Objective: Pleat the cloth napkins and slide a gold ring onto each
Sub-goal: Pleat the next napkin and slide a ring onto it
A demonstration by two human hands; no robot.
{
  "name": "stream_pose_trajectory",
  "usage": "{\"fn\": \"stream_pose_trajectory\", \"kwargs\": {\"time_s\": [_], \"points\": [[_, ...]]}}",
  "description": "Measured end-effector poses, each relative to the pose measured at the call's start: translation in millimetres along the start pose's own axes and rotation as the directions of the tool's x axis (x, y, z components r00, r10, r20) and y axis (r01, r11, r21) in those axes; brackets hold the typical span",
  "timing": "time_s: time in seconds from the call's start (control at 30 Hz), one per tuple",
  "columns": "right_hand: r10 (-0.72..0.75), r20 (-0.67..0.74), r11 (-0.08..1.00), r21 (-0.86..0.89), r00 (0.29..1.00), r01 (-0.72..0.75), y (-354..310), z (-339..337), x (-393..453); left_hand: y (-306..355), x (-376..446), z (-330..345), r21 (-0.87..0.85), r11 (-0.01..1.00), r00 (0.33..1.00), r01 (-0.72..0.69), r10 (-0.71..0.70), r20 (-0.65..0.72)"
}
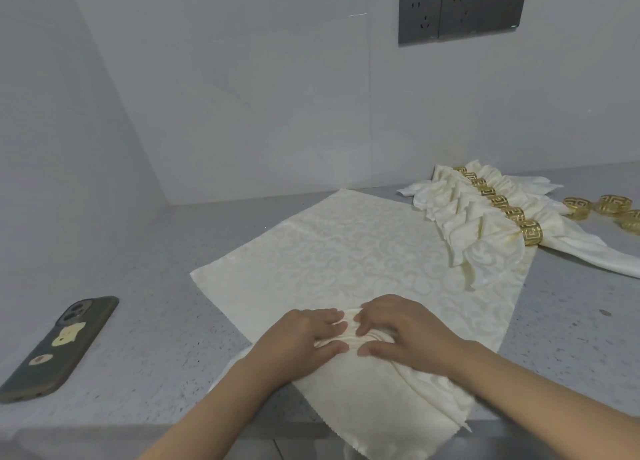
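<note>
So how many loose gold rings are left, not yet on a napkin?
3 in view, clustered on the counter at far right: one nearest the finished napkins, one just behind it, one cut by the frame edge. More may lie out of frame.

Cream damask napkin (353,252) lies flat, near end bunched into pleats. Finished napkins (485,217) w/ gold rings (531,231) far right; spare rings (602,207) beside.

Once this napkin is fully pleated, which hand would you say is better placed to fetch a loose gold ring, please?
Probably the right hand. The loose gold rings lie at the counter's far right, beyond the finished napkins, on that hand's side. The left hand could keep pinching the pleats of the napkin.
</note>
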State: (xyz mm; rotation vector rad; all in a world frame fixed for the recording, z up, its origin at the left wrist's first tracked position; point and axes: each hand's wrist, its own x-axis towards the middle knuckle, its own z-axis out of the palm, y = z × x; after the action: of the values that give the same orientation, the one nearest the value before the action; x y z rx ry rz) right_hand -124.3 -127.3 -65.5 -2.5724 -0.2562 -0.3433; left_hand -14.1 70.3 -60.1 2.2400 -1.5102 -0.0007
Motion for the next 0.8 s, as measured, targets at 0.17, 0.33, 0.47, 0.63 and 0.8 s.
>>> {"fn": "stream_pose_trajectory", "kwargs": {"time_s": [0.17,0.33,0.47,0.63,0.8], "points": [[0.011,-0.051,1.000,0.003,0.999,-0.011,0,3,2,4,1,3,-0.048,0.998,0.998,0.038,-0.040,-0.039],[0.049,-0.098,0.997,0.062,0.994,-0.043,-2,5,5,4,-2,7,-0.122,0.986,0.988,0.115,-0.126,-0.093],[0.070,-0.114,0.996,0.066,0.991,-0.063,-1,5,5,4,2,10,-0.290,0.936,0.961,0.200,-0.245,-0.128],[0.100,-0.166,0.992,0.093,0.981,-0.086,-3,7,6,8,6,14,-0.345,0.908,0.932,0.237,-0.313,-0.182],[0.104,-0.191,0.992,0.084,0.976,-0.089,-6,10,6,14,7,14,-0.382,0.889,0.902,0.254,-0.360,-0.237]]}}
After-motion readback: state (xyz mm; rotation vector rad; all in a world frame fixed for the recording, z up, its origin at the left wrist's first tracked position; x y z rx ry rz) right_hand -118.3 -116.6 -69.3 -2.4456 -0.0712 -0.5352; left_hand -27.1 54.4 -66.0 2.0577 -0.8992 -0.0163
